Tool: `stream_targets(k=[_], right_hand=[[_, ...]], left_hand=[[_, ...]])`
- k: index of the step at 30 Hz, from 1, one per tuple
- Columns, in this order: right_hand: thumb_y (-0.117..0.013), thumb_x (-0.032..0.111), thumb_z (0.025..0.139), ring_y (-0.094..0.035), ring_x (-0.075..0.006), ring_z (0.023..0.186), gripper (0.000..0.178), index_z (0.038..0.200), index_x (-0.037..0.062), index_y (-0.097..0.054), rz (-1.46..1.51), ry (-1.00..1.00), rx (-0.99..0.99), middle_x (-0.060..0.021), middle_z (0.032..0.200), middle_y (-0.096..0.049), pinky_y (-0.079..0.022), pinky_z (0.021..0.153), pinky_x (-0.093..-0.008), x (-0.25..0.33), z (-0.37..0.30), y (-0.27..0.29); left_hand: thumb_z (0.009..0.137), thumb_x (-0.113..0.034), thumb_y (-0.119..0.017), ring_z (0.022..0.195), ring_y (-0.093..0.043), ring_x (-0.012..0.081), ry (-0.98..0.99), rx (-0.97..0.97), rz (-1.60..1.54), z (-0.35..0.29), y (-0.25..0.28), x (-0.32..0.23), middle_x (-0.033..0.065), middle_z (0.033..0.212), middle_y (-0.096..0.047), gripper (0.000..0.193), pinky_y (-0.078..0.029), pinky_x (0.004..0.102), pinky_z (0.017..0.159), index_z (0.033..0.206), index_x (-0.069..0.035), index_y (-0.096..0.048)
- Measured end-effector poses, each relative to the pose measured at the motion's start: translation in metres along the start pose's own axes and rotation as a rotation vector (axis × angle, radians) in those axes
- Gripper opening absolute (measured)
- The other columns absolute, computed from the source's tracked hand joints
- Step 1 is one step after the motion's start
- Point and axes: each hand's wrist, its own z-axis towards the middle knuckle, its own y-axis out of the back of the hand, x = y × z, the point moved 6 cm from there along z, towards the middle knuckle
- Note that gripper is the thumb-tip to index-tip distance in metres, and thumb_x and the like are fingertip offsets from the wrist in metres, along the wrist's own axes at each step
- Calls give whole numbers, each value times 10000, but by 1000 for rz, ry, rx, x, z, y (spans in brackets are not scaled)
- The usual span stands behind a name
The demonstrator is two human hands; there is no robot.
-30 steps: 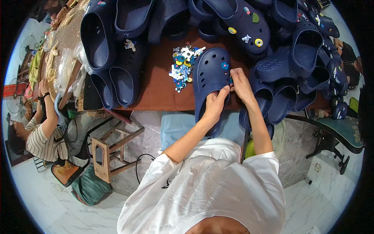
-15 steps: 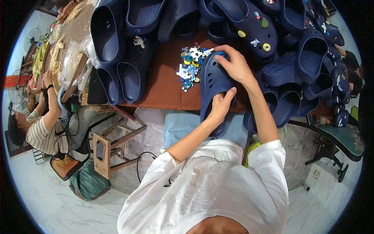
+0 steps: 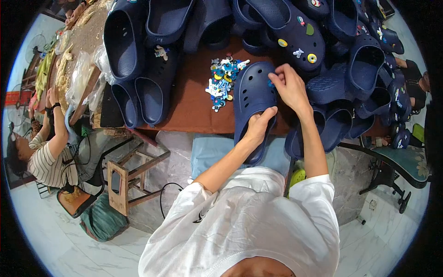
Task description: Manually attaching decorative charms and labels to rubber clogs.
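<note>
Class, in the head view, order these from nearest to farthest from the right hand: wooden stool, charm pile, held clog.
1. Held clog: just left of the right hand.
2. Charm pile: left of the clog, on brown cloth.
3. Wooden stool: far lower left.

On my feed I see the wearer in a loose white T-shirt (image 3: 249, 221), its front creased, with a round neckline (image 3: 251, 253), short wide sleeves and a small dark mark (image 3: 199, 216) on the chest. Below the hem I see light blue trousers (image 3: 207, 157). The left hand (image 3: 260, 125) and right hand (image 3: 290, 87) are bare.
</note>
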Motion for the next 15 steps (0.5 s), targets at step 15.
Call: stream_targets(k=[15], right_hand=[[-703,443,862,-613,-337,631,497,920,7,-472,-150,-90,7,-161,675,-575,-488,618,-423,-13,-4,-16]], left_hand=[[822,-57,-628,779,-492,86,82,112,-258,11,-4,2,-29,748,-549,200,-375,272,806,646,-127,-564]])
